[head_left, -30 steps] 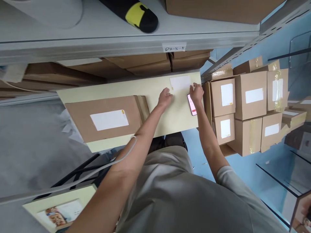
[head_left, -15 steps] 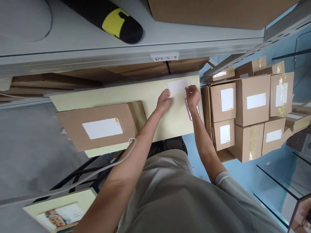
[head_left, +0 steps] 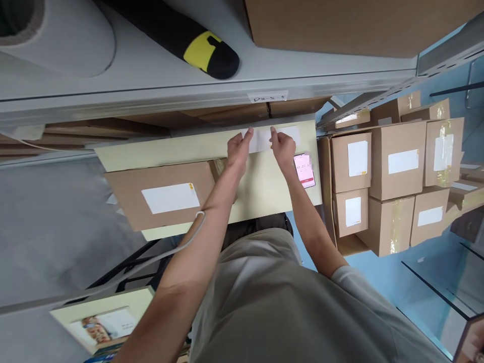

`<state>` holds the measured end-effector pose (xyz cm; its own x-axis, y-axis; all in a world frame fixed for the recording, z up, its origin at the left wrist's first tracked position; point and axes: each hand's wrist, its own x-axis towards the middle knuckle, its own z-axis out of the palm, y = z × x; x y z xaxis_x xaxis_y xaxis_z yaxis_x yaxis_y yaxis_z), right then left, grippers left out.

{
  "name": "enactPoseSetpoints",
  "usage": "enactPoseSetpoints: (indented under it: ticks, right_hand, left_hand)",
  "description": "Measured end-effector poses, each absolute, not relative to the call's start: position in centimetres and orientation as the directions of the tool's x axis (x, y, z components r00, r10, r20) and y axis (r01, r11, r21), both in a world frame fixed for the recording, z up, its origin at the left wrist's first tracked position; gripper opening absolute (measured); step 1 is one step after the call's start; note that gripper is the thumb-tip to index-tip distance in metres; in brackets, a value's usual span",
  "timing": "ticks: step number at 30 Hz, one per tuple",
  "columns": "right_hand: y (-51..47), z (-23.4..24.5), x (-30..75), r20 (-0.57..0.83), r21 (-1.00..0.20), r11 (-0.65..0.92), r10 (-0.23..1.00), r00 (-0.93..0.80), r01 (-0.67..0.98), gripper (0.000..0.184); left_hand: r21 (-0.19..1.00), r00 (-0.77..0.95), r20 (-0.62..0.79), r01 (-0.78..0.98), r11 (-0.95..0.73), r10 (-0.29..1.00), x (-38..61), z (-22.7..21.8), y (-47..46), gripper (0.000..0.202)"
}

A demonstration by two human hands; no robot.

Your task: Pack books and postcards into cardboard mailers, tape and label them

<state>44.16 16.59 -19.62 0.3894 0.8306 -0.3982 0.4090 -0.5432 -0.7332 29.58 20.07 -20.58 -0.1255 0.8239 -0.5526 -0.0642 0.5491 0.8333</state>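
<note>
A white paper label point(head_left: 260, 139) is stretched between my two hands above the cream tabletop point(head_left: 260, 189). My left hand point(head_left: 238, 148) pinches its left end, thumb pointing up. At its right end my right hand point(head_left: 283, 147) is closed in a pinch. Another white paper piece point(head_left: 292, 133) lies just beyond the right hand; whether it joins the label I cannot tell. To the right of my right hand lies a phone point(head_left: 304, 170) with a lit pink screen. A cardboard box point(head_left: 170, 201) bearing a white label is left of my left hand, partly hidden by my forearm.
Stacked labelled cardboard boxes point(head_left: 397, 166) stand close on the right. A grey shelf point(head_left: 159, 103) overhangs the far side, carrying a black and yellow tool handle point(head_left: 212, 54), a white roll point(head_left: 71, 38) and a large box point(head_left: 340, 27). A white cable point(head_left: 181, 247) crosses my left forearm.
Both hands have moved left, now with the label between them. The phone is uncovered as my right hand shifted off it. The view has shifted slightly.
</note>
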Motion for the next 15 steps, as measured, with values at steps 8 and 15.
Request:
enactPoseSetpoints:
  ticks: [8,15]
  right_hand:
    - [20.8,-24.2,45.1,-0.659,-0.522,-0.79,0.613,0.436,0.322,0.057]
    - [21.0,-25.0,44.9,-0.646,-0.451,-0.795,0.604,0.466,0.405,0.053]
  left_hand:
    - [0.798,-0.225,-0.584,0.02,0.603,0.78,28.3,-22.2,20.3,0.063]
    - [0.812,-0.207,-0.582,-0.085,0.578,0.787,28.8,-22.8,19.6,0.052]
